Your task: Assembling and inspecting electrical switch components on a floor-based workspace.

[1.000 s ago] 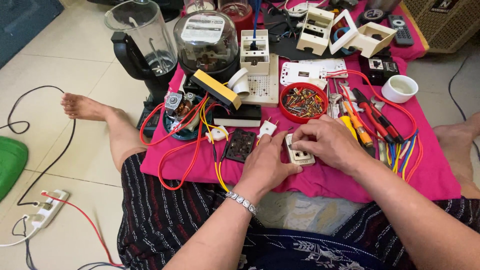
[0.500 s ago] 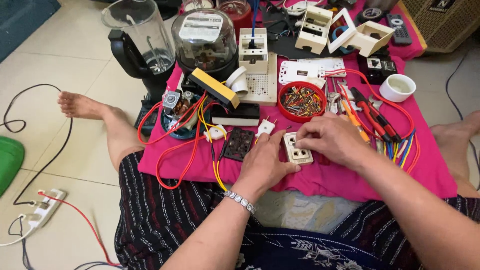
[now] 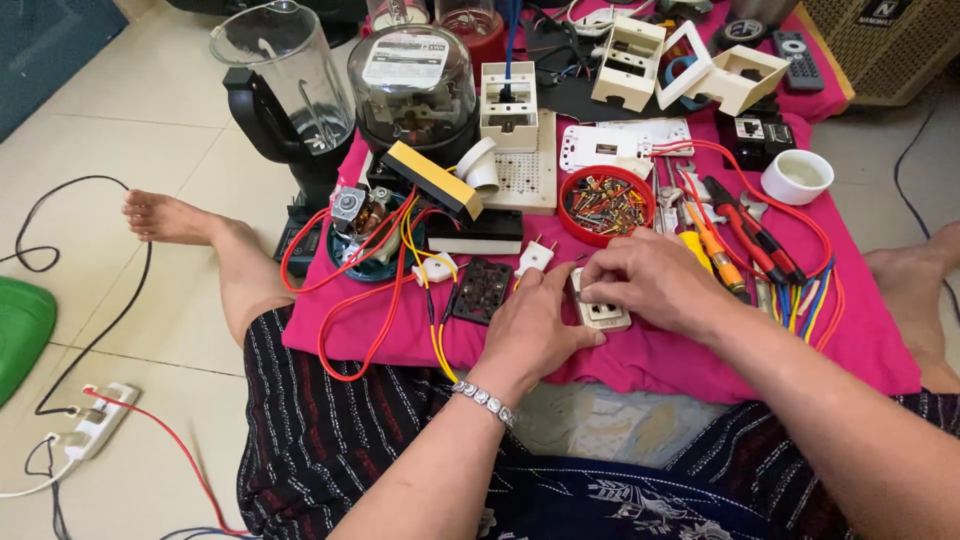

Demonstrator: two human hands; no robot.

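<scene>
A pink cloth [image 3: 640, 350] covers the floor in front of the seated person and carries nearly everything. At its far left stands a blender [image 3: 285, 100] with a clear jug, and next to it a round glass-domed meter [image 3: 412, 85]. Cream plastic boxes [image 3: 690, 65] lie open at the far edge. A red bowl [image 3: 605, 205] full of small screws sits in the middle, with a white cup [image 3: 797, 176] off to its right. Screwdrivers and pliers [image 3: 735, 230] lie by bundles of coloured wire. The left hand [image 3: 530, 330], a metal bracelet on its wrist, rests palm down with its fingertips against a cream socket [image 3: 603, 312]. The right hand [image 3: 650, 285] curls over the socket's top and grips it. The socket lies on the cloth near its front edge, just right of a small black plate [image 3: 481, 291].
</scene>
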